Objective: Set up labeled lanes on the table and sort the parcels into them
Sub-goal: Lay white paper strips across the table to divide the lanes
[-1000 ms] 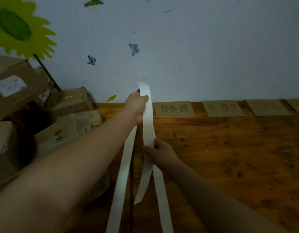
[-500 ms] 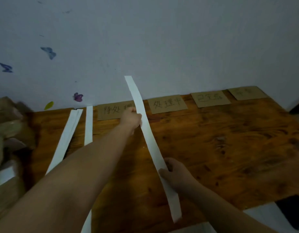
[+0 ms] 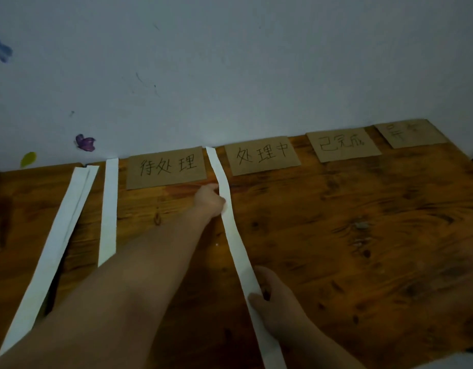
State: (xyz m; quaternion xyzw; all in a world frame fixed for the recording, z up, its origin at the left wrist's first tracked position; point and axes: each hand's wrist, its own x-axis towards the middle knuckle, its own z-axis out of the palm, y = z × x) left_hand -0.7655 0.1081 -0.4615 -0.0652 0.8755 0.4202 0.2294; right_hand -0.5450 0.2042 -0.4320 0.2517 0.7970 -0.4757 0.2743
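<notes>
So the table (image 3: pixel 363 249) is dark wood pushed up against a pale wall (image 3: pixel 230 62), and four cardboard labels lie flat in a row along the back edge. The first label (image 3: pixel 166 167) reads 待处理, the second label (image 3: pixel 262 155) reads 处理中 and the third label (image 3: pixel 341 143) reads 已完成. The fourth label (image 3: pixel 408 133) is way off at the right corner and too blurry to read.

The strip (image 3: pixel 234 235) is a long piece of white paper. It runs from the gap between the first and second labels, with its far end right at the wall, down toward the near edge of the table. It's a bit wavy up by the labels.

The left hand (image 3: pixel 211 199) is reached out and touching the strip's left edge just below the first label. Its fingers look bunched together, but honestly I can't tell if they're pinching the paper or just pressing on it, since I only get the back of the hand. The right hand (image 3: pixel 278 299) is lower down on the same strip. The thumb (image 3: pixel 254 298) lies on top and the fingers curl in at the right edge, so it's pinching the paper.

Over on the left, a single strip (image 3: pixel 108 209) lies just beside the first label. Further left is a pair of strips (image 3: pixel 56 235), overlapping and angled out toward the near left corner.

There's a purple butterfly sticker (image 3: pixel 85 143) on the wall, low down above the single strip.
</notes>
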